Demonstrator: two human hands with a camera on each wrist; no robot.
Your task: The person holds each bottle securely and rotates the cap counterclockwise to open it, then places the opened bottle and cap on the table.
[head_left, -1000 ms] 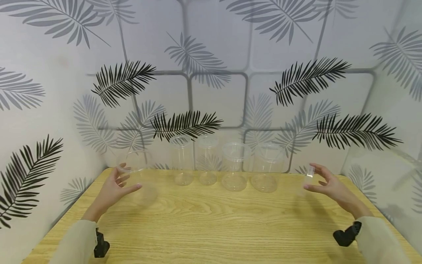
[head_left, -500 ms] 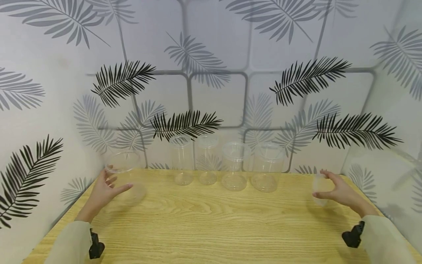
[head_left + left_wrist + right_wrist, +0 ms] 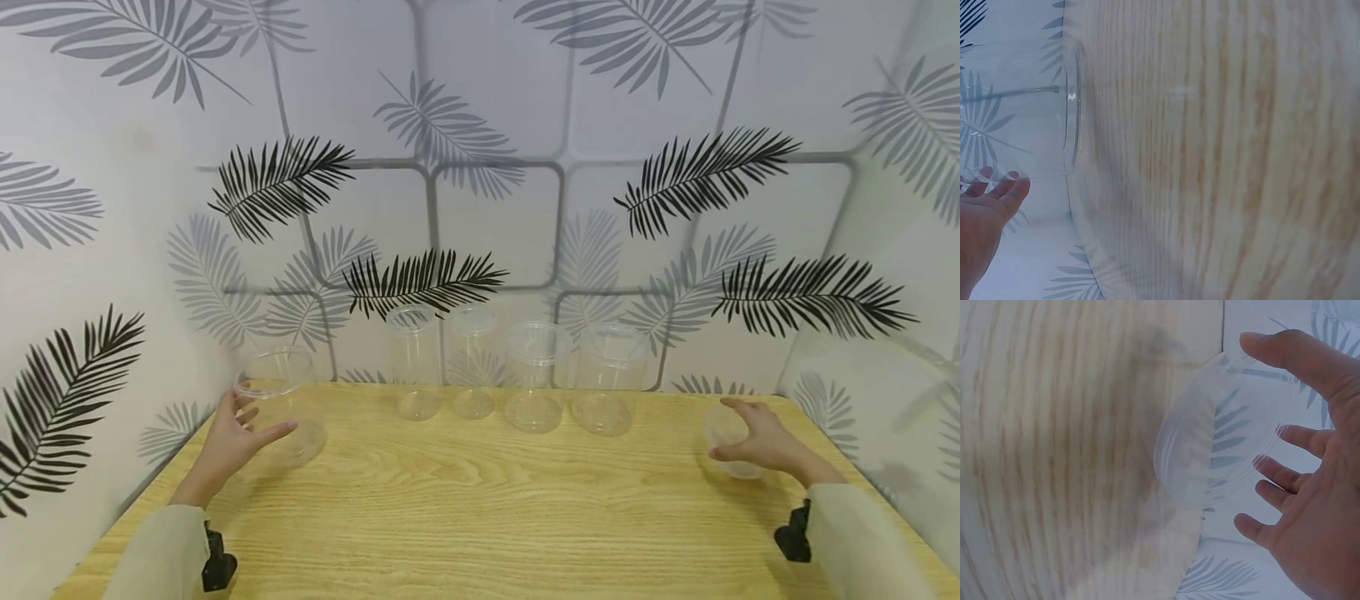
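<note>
At the left of the table, my left hand (image 3: 228, 437) holds a clear plastic jar (image 3: 273, 371), its fingers on the far left side and its thumb towards the front. The jar has no lid on and leans slightly; I cannot tell whether its base touches the wood. In the left wrist view that jar (image 3: 1016, 119) lies between the fingertips and the table. Over on the right, my right hand (image 3: 765, 437) holds a round clear lid (image 3: 726, 429) by its edge. The right wrist view shows the lid (image 3: 1197, 437) tilted, thumb at one side and fingertips at the other.
Several clear lidded jars stand in a row along the back: two narrow ones (image 3: 416, 362) (image 3: 472, 367) and two wider ones (image 3: 536, 375) (image 3: 606, 375). Leaf-patterned walls (image 3: 487, 225) enclose the wooden table (image 3: 480, 508) at the back and sides.
My left hand has moved left with the jar and a little lower. The lid in my right hand has gone right and down, and has turned from edge-on to a flatter tilt.
</note>
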